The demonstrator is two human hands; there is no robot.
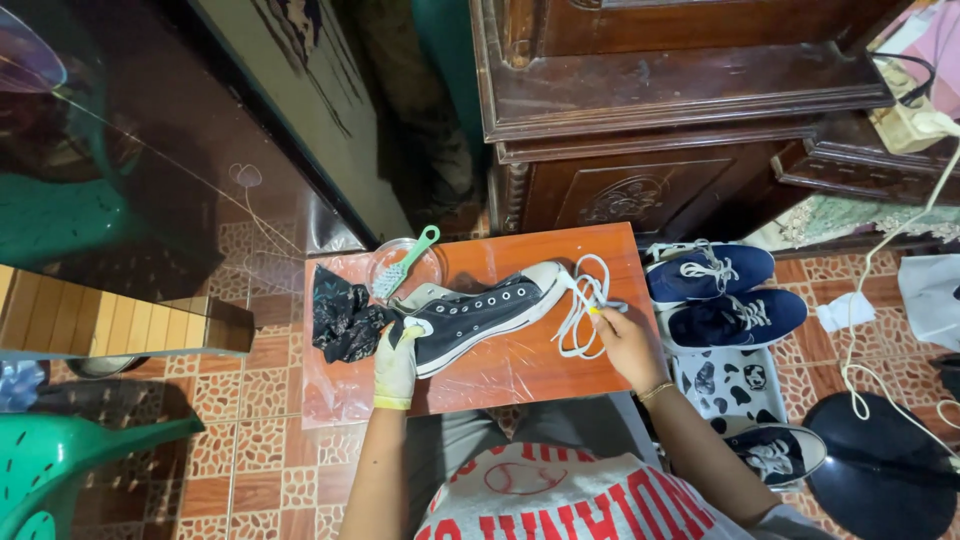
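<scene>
A: In the head view, a black canvas high-top sneaker with white sole and eyelets (pixel 478 312) lies on its side across the middle of the small orange-brown wooden table (pixel 500 385). The left hand (pixel 397 362), in a pale yellow glove, is closed around the shoe's heel end, near the table's left part. The bare right hand (pixel 625 335) pinches the loose white laces (pixel 583 300) near the right edge, fingers closed on them.

B: What else sits there?

A: A crumpled dark patterned cloth (pixel 342 318) at the left edge, touching the glove. Behind it, at the far left corner, a clear round bowl (pixel 425 272) with a green-handled scrub brush (pixel 405 262) resting across it.

B: Any risk?

A: I'd judge a hard tug on the laces could drag the toe toward the right edge, or the left forearm could knock the bowl, which sits right at the far edge.

B: Hard to make out?

A: The glove hides the heel, the bowl's contents are unclear, and the lace ends tangle so I can't tell which is threaded. On the tiled floor to the right, two navy sneakers (pixel 722 295) lie side by side; a third navy shoe (pixel 778 452) is partly behind the right arm.
</scene>
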